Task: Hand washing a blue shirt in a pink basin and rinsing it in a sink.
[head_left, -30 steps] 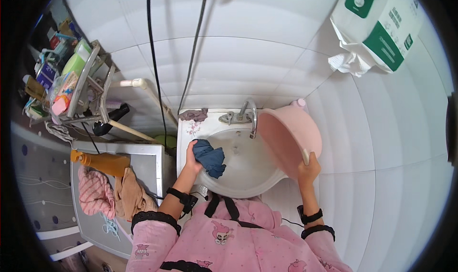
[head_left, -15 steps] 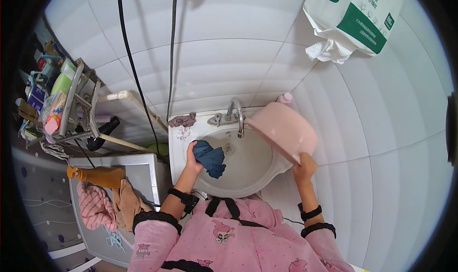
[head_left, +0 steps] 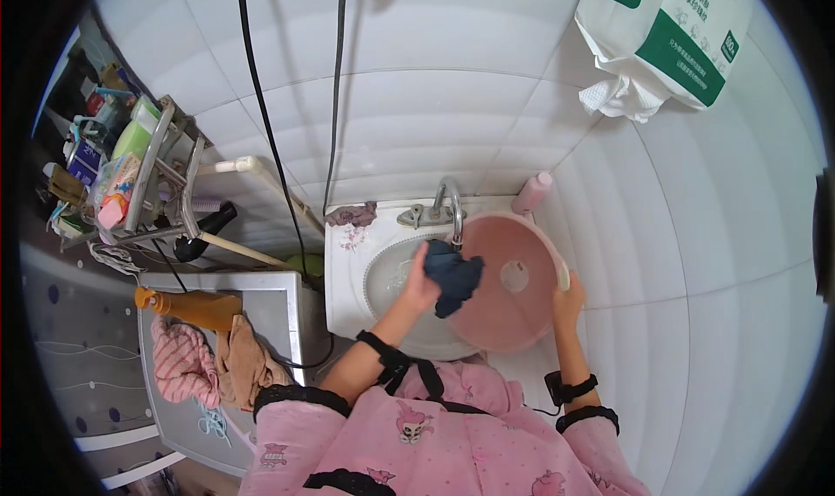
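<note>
My left hand (head_left: 419,286) is closed on a crumpled dark blue cloth (head_left: 454,280), held above the sink and overlapping the basin's left edge. A pink plastic basin (head_left: 487,318) stands with its opening facing up over the right part of the white sink (head_left: 344,305). The fingers of my right hand (head_left: 569,299) grip the basin's right rim. A round pale patch shows on the basin's bottom. The metal faucet (head_left: 456,213) reaches over the basin's upper left edge, its outlet close to the cloth. No water can be made out.
A pink bottle (head_left: 532,192) stands behind the basin, and a mauve rag (head_left: 351,214) lies on the sink's back left corner. At left are a cabinet (head_left: 283,322) with an orange pump bottle (head_left: 190,308) and towels (head_left: 243,361), and a loaded metal rack (head_left: 170,179). Tissues (head_left: 624,96) hang upper right.
The basin has turned from tilted on its side to opening upward and come down over the sink. My left hand has carried the cloth right, toward the faucet and basin.
</note>
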### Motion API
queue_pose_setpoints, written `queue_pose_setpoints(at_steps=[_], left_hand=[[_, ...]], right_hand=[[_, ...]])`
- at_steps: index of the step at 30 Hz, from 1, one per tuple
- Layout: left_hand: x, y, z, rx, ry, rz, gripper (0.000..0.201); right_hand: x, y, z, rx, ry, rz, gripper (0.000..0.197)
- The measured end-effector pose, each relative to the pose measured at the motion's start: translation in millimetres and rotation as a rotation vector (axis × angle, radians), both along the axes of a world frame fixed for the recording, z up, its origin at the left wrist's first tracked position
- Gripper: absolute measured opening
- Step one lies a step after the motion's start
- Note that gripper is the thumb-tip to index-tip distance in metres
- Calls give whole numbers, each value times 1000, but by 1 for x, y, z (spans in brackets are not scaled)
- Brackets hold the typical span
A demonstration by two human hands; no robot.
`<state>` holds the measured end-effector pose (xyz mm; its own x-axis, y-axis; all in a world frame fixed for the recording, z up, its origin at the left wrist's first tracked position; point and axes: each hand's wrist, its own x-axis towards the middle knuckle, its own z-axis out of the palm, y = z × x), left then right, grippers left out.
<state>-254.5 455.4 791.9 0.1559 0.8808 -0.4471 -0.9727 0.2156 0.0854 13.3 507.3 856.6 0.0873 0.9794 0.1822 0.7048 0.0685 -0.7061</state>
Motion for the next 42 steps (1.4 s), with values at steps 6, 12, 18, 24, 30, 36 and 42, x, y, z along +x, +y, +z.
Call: queue_pose_setpoints(at_steps=[6, 12, 18, 24, 30, 36, 42], left_hand=[[21, 31, -66, -58, 512, -590, 37], [-41, 90, -114, -43, 727, -432, 36], [-15, 143, -135, 250, 2091, -375, 45], [-17, 171, -118, 299, 2341, -390, 61], [-25, 156, -139, 887, 3111, -202, 51], [-20, 66, -70, 241, 1937, -594, 34], [-88, -43, -31, 12, 2158, -257, 28]], right_hand=[[40, 2, -45, -403, 434, -221, 31], [71, -33, -52, -323, 784, -360, 54], [97, -64, -59, -405, 915, -398, 55], [107, -83, -55, -466, 938, -426, 45], [111, -73, -73, -541, 944, -460, 51], [89, -59, -69, -647, 958, -367, 53], [5, -35, -92, -864, 973, -108, 53]])
